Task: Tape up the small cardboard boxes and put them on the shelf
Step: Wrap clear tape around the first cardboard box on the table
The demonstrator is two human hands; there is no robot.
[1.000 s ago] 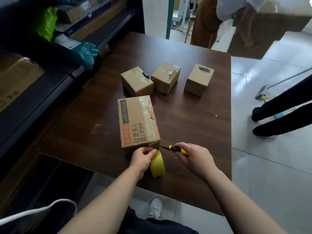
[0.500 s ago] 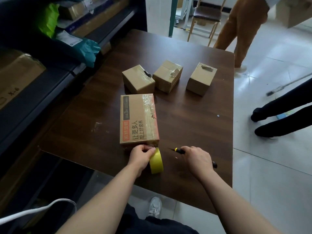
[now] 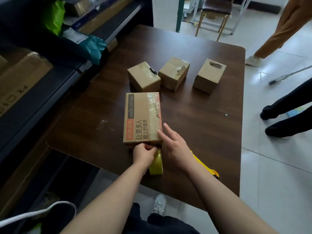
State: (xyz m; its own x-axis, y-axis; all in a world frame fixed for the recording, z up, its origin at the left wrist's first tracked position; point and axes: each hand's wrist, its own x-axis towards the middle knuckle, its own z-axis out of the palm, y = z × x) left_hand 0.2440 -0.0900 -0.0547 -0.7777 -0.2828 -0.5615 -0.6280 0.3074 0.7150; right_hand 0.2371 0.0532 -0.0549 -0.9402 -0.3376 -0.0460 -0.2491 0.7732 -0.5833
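A flat printed cardboard box [image 3: 141, 115] lies near the front of the dark wooden table [image 3: 202, 107]. My left hand [image 3: 144, 153] is closed on a yellow tape roll [image 3: 157, 163] at the box's near edge. Fingers spread, my right hand [image 3: 173, 147] rests against the box's near right corner and holds nothing. A yellow-handled cutter [image 3: 205, 164] lies on the table, partly hidden under my right forearm. Three small cardboard boxes [image 3: 143, 78] [image 3: 173, 73] [image 3: 209, 76] stand in a row further back.
A dark shelf [image 3: 50, 85] runs along the left with cartons [image 3: 18, 78] and green and teal bags [image 3: 91, 46]. People's legs [image 3: 287, 112] stand on the tiled floor to the right, near a broom [image 3: 287, 76]. A chair [image 3: 214, 12] is behind the table.
My right hand has let go of the cutter, which now lies on the table, and has moved up to the box's near right corner. My left hand stays on the tape roll.
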